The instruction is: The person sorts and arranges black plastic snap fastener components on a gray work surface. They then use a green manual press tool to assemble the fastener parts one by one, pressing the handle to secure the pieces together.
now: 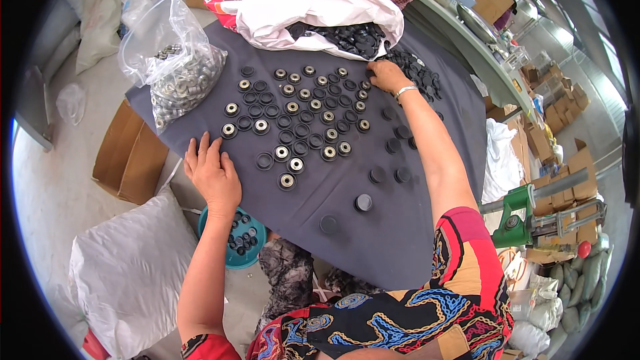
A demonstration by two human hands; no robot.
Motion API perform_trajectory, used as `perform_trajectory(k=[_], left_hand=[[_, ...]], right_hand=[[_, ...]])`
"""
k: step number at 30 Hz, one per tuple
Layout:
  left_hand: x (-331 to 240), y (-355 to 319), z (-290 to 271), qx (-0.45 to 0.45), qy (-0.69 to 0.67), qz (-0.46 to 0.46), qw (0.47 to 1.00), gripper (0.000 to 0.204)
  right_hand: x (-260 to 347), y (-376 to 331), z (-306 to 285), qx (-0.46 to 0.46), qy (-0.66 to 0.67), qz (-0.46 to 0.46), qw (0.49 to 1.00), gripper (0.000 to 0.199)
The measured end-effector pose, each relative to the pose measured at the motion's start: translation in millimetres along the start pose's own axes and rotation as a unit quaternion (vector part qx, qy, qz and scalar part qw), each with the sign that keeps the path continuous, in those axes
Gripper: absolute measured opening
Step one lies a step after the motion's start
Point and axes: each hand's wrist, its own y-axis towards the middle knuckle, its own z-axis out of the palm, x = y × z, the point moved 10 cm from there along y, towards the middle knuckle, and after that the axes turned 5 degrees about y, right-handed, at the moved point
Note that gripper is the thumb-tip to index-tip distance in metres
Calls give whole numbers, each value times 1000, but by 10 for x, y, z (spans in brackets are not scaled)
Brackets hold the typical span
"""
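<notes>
Many black caps (303, 117) lie between left hand (212, 172) and right hand (387, 77).

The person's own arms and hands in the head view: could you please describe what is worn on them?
Both forearms are bare. The right hand has a thin silver bracelet at the wrist. The left hand shows no ring or band. Short sleeves of a bright patterned top cover the upper arms: red bands with blue, orange and black swirls.

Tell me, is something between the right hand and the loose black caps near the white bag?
Nothing visible. The right hand rests at the edge of the pile of black caps on the dark cloth, beside the white bag.
</notes>
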Motion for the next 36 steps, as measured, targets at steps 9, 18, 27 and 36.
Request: perform_trajectory(k=[9, 18, 27, 36], left_hand=[[15, -11, -1, -3, 1, 1, 1000, 28], [4, 2, 4, 1, 9, 1, 1000, 27], [5, -2, -12, 6, 2, -2, 1000, 28], [5, -8, -13, 5, 8, -1, 1000, 28]], right_hand=[[-102, -362, 47, 65, 742, 129, 655, 32], [-140, -492, -105, 0, 445, 127, 887, 36], [-535, -596, -321, -81, 71, 135, 985, 30], [-151, -364, -599, -169, 61, 98, 979, 25]])
